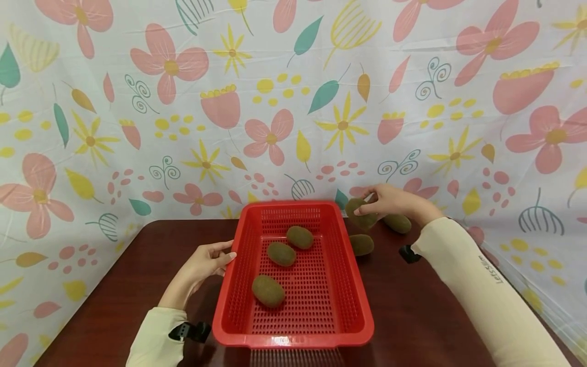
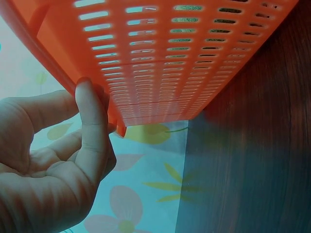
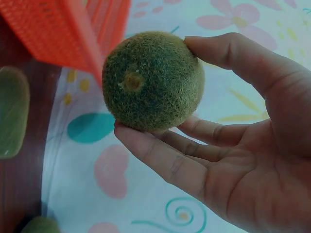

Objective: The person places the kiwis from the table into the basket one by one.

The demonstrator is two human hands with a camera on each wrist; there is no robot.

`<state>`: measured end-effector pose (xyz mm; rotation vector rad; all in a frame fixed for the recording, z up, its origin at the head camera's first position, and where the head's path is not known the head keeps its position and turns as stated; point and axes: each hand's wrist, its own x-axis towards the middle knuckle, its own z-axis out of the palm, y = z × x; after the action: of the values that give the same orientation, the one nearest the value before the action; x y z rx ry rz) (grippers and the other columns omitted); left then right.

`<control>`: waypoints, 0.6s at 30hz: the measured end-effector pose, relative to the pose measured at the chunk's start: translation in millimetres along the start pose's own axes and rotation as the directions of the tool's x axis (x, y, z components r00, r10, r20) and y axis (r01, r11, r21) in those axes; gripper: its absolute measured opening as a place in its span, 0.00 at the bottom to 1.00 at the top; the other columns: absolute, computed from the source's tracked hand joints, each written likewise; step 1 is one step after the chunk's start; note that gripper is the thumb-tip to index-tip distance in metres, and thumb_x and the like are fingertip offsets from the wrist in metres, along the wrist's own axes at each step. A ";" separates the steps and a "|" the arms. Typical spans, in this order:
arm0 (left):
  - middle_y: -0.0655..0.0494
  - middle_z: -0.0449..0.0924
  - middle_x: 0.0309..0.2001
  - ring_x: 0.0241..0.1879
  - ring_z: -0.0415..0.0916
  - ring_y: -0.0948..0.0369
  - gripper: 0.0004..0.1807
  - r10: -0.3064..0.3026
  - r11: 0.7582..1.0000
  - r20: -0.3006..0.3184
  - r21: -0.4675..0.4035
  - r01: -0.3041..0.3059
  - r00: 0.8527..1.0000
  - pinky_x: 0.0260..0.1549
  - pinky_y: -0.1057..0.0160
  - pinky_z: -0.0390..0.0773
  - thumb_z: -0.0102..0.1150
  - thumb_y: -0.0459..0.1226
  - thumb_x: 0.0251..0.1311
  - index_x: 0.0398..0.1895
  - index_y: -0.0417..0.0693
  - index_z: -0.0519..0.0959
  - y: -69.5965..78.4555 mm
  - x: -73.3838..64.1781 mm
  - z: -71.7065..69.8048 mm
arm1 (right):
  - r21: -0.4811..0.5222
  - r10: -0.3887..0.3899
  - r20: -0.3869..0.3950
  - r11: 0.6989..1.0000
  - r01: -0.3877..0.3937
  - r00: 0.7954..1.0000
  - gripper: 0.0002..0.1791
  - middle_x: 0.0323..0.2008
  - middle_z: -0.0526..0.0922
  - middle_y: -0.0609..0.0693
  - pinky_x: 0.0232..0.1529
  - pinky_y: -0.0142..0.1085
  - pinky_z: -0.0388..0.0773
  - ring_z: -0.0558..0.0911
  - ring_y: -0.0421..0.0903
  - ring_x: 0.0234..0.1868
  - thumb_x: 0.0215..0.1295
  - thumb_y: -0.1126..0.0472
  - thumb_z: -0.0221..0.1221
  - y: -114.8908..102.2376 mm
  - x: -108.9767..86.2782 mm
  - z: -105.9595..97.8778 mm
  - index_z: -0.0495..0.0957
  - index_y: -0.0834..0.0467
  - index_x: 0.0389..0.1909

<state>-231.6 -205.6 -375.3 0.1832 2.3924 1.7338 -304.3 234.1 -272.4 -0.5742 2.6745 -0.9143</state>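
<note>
left hand (image 1: 206, 262) pinches red basket (image 1: 293, 340) rim; right hand (image 1: 390, 200) grips kiwi (image 3: 153, 80); 3 kiwis (image 1: 268, 291) inside basket.

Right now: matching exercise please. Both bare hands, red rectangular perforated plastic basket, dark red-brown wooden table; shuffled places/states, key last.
Things
1. Left hand
2. Right hand
3. Basket
4. Table

Places/states
A. Pinches a single brown, fuzzy, rounded kiwi outside the basket
B. Lies beneath the basket
C. Holds the rim on the basket's left side
D. Has three brown, fuzzy, oval kiwis inside

Pairs: 1-C, 2-A, 3-D, 4-B
</note>
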 end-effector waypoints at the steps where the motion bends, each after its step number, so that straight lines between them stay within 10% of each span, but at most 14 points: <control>1: 0.45 0.77 0.32 0.29 0.81 0.55 0.29 -0.003 1.000 -0.003 0.000 0.003 1.000 0.33 0.56 0.83 0.56 0.35 0.67 0.69 0.35 0.64 0.0 0.1 0.0 | -0.003 -0.005 -0.005 1.000 0.005 1.000 0.33 0.52 0.76 0.65 0.42 0.43 0.82 0.82 0.47 0.41 0.62 0.51 0.63 -3.3 1.3 0.2 0.68 0.71 0.59; 18: 0.46 0.76 0.31 0.30 0.81 0.54 0.29 -0.014 1.000 -0.012 0.015 0.014 1.000 0.35 0.53 0.83 0.56 0.36 0.67 0.69 0.36 0.65 0.4 -0.1 0.5 | -0.024 -0.008 -0.012 1.000 0.008 1.000 0.34 0.57 0.74 0.68 0.45 0.44 0.81 0.84 0.49 0.39 0.61 0.50 0.65 -42.7 36.5 16.4 0.70 0.70 0.60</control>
<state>-231.4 -205.1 -375.0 0.1586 2.4097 1.7157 -318.8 178.3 -262.2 -0.5874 2.6992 -0.8911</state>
